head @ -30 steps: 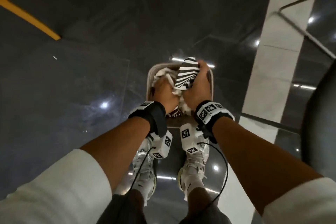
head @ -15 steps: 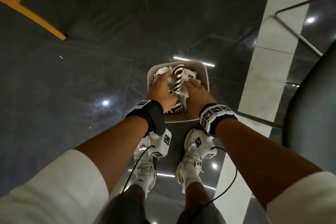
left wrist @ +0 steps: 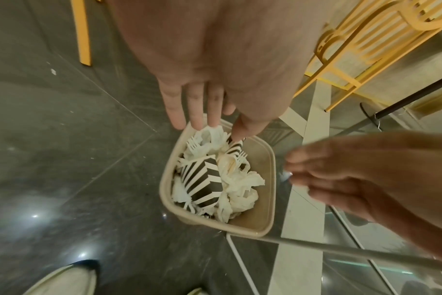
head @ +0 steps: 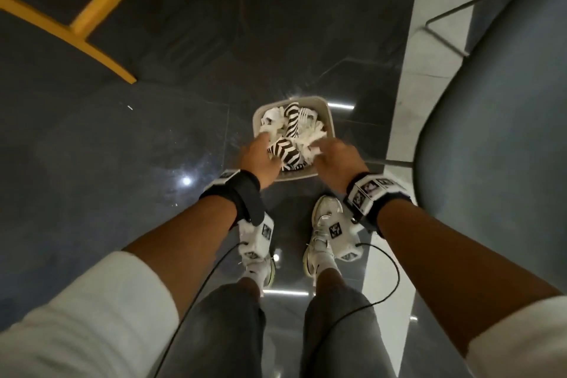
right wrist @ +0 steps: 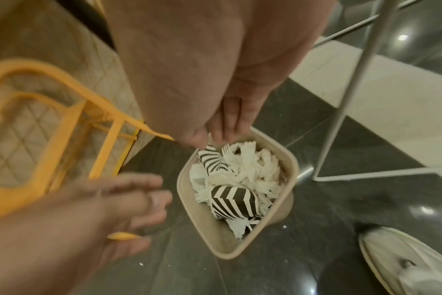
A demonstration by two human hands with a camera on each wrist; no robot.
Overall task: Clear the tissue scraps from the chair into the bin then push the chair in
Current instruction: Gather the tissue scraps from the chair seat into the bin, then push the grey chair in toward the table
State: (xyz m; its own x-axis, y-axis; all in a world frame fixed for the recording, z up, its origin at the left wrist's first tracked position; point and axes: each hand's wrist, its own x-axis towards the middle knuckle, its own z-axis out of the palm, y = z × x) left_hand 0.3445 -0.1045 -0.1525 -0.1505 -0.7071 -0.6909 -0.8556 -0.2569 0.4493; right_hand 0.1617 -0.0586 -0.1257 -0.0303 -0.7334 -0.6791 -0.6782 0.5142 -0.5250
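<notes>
Tissue scraps [left wrist: 242,185] in bin [left wrist: 265,219] | left hand [head: 260,159], right hand [head: 337,159] empty above rim

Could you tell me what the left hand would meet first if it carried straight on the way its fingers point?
Probably the white tissue scraps at the far end of the bin; the left hand points its straight fingers down there, though depth is unclear.

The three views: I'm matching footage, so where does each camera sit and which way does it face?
Head: looks straight down at bin, forearms, both hands, shoes.
Left wrist: looks along left hand into the bin; right hand shows.
Right wrist: looks along right hand; left hand, one shoe.
All share the bin's striped cups.
</notes>
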